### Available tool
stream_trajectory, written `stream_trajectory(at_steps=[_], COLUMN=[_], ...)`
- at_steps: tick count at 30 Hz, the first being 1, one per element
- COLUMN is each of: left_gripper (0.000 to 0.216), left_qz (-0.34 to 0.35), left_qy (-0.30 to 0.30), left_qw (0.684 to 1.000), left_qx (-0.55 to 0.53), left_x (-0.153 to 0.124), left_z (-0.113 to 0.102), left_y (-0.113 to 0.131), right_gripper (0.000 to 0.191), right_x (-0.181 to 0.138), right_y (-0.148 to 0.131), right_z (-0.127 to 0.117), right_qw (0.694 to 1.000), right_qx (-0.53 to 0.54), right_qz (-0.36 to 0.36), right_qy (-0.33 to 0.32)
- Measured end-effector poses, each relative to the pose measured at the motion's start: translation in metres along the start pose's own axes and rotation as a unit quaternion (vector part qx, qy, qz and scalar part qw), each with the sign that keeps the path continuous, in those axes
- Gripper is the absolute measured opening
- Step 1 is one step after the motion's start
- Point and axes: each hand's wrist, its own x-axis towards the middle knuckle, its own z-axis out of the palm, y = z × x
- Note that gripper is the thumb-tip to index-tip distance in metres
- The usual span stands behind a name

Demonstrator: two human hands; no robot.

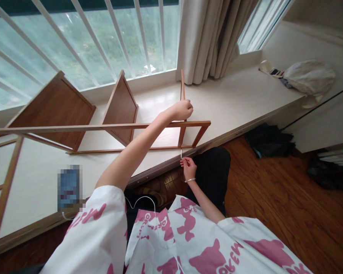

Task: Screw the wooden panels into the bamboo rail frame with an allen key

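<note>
A brown wooden shelf frame (122, 126) lies on its side on the white window ledge, with two brown shelf panels (121, 104) standing up from it. My left hand (183, 110) reaches over the long rail and is closed around a narrow wooden slat (183, 82) near the frame's right end; its fingertips are hidden. Lower down, my right hand (189, 167) pinches a thin pale rod (181, 153) between its fingertips. The rod points up at the frame's lower rail; whether it touches the wood I cannot tell.
A pixelated blue phone-like object (69, 188) with a white cable lies on the ledge at left. Another wooden frame piece (7, 190) stands at far left. A pale bag (308, 76) rests at right. Dark bags lie on the wooden floor (260, 198).
</note>
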Motion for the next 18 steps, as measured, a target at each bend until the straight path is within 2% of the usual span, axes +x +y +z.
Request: stream_trajectory(at_steps=[3,7,10,14,18], left_gripper=[0.034,0.033,0.033,0.033,0.031], left_qz=[-0.002,-0.02,-0.02,-0.021,-0.014], left_qy=[0.001,-0.002,-0.004,0.005,0.003], left_qw=[1.0,1.0,1.0,1.0,1.0], left_qx=[-0.002,-0.001,0.003,0.01,0.018], left_x=[0.0,0.001,0.002,0.005,0.005], left_z=[-0.001,-0.002,-0.002,0.001,0.003], left_y=[0.001,0.003,0.003,0.0,-0.002], right_gripper=[0.029,0.031,0.033,0.034,0.034], right_x=[0.004,0.01,0.01,0.007,0.005], right_y=[0.0,-0.001,-0.001,-0.001,-0.004], right_z=[-0.01,-0.02,-0.021,-0.016,-0.01], right_qw=[0.991,0.959,0.935,0.935,0.962], right_qx=[-0.119,-0.259,-0.325,-0.329,-0.256], right_qz=[-0.05,-0.111,-0.133,-0.119,-0.08], right_qy=[-0.019,-0.037,-0.045,-0.052,-0.058])
